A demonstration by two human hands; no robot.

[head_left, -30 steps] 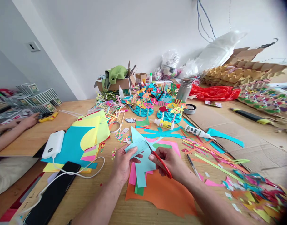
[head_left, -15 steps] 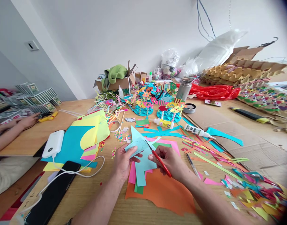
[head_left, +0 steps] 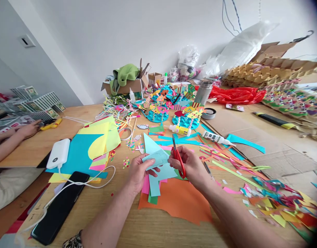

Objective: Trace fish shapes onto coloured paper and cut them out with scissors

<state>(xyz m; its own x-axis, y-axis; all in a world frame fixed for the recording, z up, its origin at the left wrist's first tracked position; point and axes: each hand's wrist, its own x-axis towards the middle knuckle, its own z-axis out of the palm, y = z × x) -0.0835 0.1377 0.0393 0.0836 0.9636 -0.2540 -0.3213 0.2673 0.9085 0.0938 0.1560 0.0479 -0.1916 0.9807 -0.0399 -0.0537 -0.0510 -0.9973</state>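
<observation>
My left hand [head_left: 140, 172] pinches a small piece of light blue paper [head_left: 158, 158] that carries a drawn outline. In my right hand [head_left: 188, 163] is a pair of red-handled scissors [head_left: 178, 155], its blades pointing up and away, apart from the paper. The blades look closed. Beneath both hands lie more light blue paper [head_left: 155, 187], pink and green sheets, and a large orange sheet [head_left: 180, 201] with a ragged lower edge. My right fingertips are close to the right edge of the held piece.
Glue bottles [head_left: 215, 137], paper fish decorations [head_left: 185, 115] and a steel flask [head_left: 203, 93] stand or lie beyond my hands. Paper scraps [head_left: 279, 203] spread at right. A power bank [head_left: 58, 153], cable and black phone [head_left: 60, 206] lie left. Another person's hand [head_left: 29, 129] is at far left.
The scissors have left the paper's edge and turned more upright. A cut strip at the paper's right side no longer stands out from the held piece. The view has shifted slightly.
</observation>
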